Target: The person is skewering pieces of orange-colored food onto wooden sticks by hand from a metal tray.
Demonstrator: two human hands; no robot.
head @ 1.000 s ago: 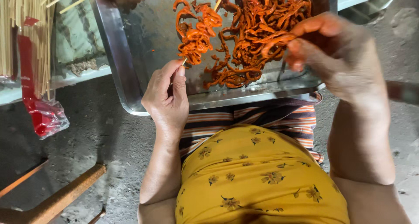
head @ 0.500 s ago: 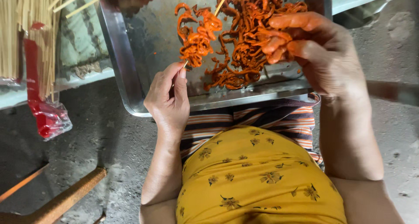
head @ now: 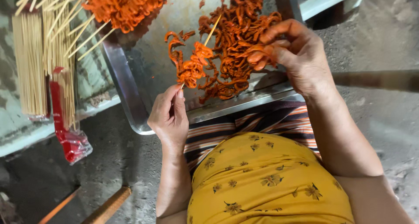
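Observation:
My left hand [head: 169, 117] pinches the lower end of a thin wooden skewer [head: 212, 31] that slants up to the right, with orange marinated meat strips [head: 192, 67] threaded on it. My right hand [head: 297, 58] holds a strip of the same meat between its fingertips, just right of the skewer, over the loose meat pile [head: 240, 49]. All of this lies over a steel tray [head: 126, 88] that rests partly across my lap.
Finished skewers with orange meat [head: 124, 3] lie at the tray's top left. Bundles of bare wooden sticks [head: 30, 71] and a red plastic bag [head: 67, 139] sit on a green ledge at left. A wooden pole [head: 107, 206] lies on the grey ground.
My right hand has drawn in toward the skewer with a meat strip between its fingers. The left hand keeps the skewer nearly still. The view has shifted down slightly.

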